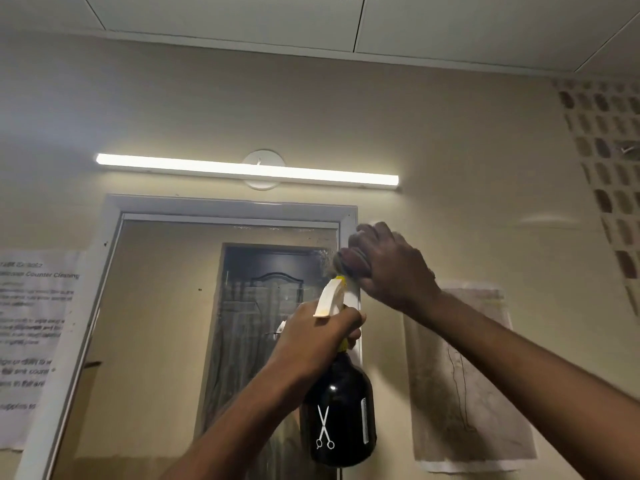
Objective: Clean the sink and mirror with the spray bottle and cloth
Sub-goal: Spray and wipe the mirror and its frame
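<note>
you're on the mirror [166, 306]: your right hand [391, 268] presses the bunched cloth [341, 259] at its top right corner, your left hand [318, 337] grips the spray bottle [337, 410] just below. next, wipe leftward across the misted glass.

Wall notice [33, 341]: "Counter Cleaning". Spray bottle [337, 410]: white scissors emblem.

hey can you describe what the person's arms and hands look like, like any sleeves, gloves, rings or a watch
Both forearms are bare as far as the frame shows, so no sleeves are in view. The left hand and the right hand wear no gloves. No watch or bracelet shows on either wrist, and no rings are visible, though the picture is slightly blurred and some fingers are hidden.
</note>
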A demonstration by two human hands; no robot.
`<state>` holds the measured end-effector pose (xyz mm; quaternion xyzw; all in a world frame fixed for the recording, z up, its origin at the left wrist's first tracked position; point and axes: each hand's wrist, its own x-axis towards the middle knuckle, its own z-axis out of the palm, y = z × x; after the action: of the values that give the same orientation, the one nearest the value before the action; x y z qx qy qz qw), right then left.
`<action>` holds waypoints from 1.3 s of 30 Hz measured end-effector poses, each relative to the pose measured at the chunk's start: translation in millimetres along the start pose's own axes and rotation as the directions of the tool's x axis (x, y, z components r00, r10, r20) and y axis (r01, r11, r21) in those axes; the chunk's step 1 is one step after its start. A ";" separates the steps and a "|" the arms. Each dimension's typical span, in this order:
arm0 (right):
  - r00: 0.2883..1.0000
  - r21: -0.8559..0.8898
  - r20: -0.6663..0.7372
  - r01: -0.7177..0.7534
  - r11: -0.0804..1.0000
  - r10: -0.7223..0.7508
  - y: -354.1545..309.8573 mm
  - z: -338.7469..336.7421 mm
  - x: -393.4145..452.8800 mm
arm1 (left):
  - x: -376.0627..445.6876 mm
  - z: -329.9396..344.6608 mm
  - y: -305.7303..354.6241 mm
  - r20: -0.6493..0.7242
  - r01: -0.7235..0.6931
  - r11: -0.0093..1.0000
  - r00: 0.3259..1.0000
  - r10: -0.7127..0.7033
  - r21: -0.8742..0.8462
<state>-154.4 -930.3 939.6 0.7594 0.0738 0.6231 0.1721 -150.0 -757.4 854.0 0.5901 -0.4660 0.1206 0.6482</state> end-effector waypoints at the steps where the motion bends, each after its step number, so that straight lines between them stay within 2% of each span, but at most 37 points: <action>1: 1.000 -0.023 0.017 -0.002 1.000 0.003 -0.4 2.3 -8.9 | -0.6 0.9 -1.7 -0.002 0.000 1.000 1.000 0.000 0.004; 5: 1.000 -0.072 0.010 -0.025 0.997 0.026 -6.2 -5.2 1.9 | -1.3 6.0 -4.7 -0.002 -0.026 0.999 1.000 0.026 0.034; 9: 0.986 0.034 -0.075 -0.147 0.989 0.149 -6.0 -23.2 53.9 | -0.4 7.6 -7.3 0.013 -0.043 0.998 0.999 0.042 0.035; 13: 0.985 -0.028 -0.042 -0.168 0.985 0.167 -5.1 -27.4 77.1 | -5.6 5.7 -14.3 0.031 -0.037 0.999 0.999 0.038 -0.025; 16: 0.986 0.016 -0.064 -0.152 0.988 0.153 -12.5 -21.4 49.6 | -10.1 3.8 -22.5 0.043 -0.029 0.999 0.999 0.031 -0.043; 21: 0.997 0.012 0.021 -0.076 0.997 0.076 -30.5 -6.9 -30.8 | -20.7 6.9 -36.2 0.065 0.007 1.000 0.998 -0.007 0.000; 23: 0.995 -0.008 0.063 -0.073 0.997 0.074 -31.3 -8.0 -33.9 | -26.0 8.7 -37.6 0.063 0.007 0.998 0.998 -0.011 0.058; 26: 0.996 -0.040 0.053 -0.065 0.997 0.067 -28.8 -17.2 -9.4 | -30.7 10.0 -34.2 0.053 0.001 0.998 0.999 -0.005 0.066; 31: 0.985 -0.087 0.042 -0.164 0.983 0.168 -24.4 -23.7 29.6 | -35.4 3.5 -32.1 0.072 -0.059 0.987 0.996 0.049 0.150; 34: 0.986 -0.038 0.035 -0.164 0.986 0.166 -29.3 -17.6 4.6 | -45.3 1.8 -37.5 0.078 -0.019 0.989 0.997 0.008 0.147; 37: 0.992 -0.003 0.009 -0.129 0.992 0.130 -41.5 -8.0 -41.5 | -56.1 4.6 -40.9 0.072 0.077 0.994 0.994 -0.083 0.080; 39: 0.992 -0.027 0.037 -0.122 0.992 0.122 -50.2 -3.2 -66.8 | -62.6 7.0 -45.2 0.100 0.069 0.992 0.992 -0.080 0.107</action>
<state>-166.6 -904.9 860.8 0.7720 0.0163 0.6188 0.1444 -155.0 -751.3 776.9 0.6453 -0.4700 0.0894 0.5955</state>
